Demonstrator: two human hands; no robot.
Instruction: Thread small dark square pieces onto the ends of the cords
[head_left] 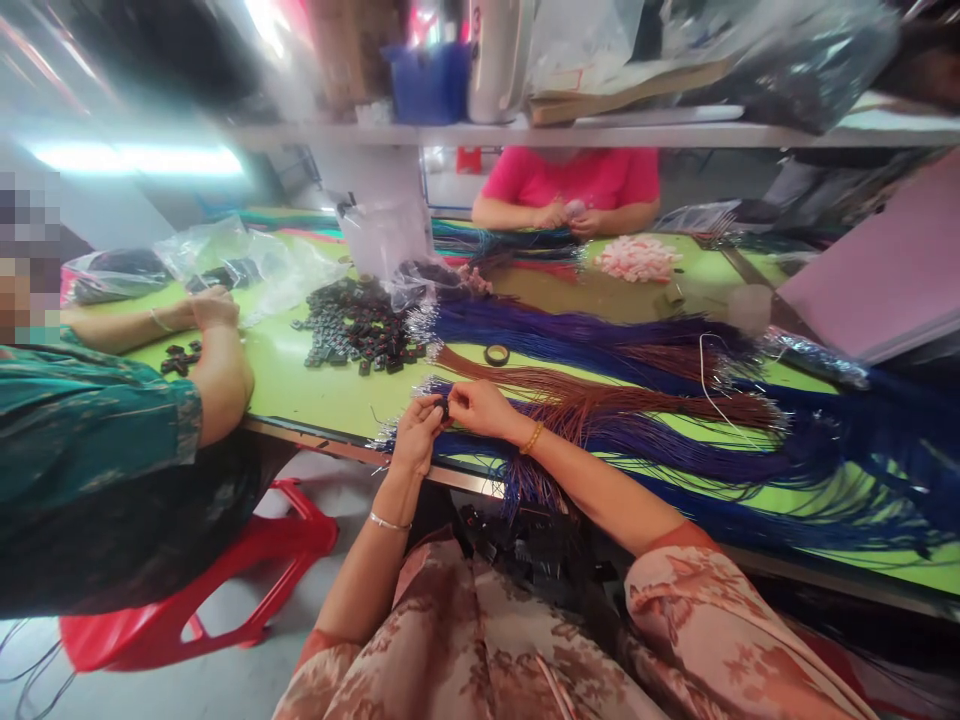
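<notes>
My left hand [417,436] is closed around a small black plastic connector [443,407] near the table's front edge. Right beside it, my right hand [486,411] has its fingers pinched together at the connector; whatever they grip, perhaps a wire end, is too small to make out. Bundles of blue wires [660,450] and brown wires [600,388] with metal-tipped ends lie under and around my hands. Past my left hand is a heap of black connectors [356,325]. More black connectors [532,545] rest in my lap, below the table edge.
A roll of black tape [496,355] lies among the wires on the green table [285,385]. A co-worker's arms [217,350] rest at the left, above a red stool [202,590]. Opposite, a person in pink [570,185] handles something near pale pink parts [637,259]. A shelf [450,135] spans overhead.
</notes>
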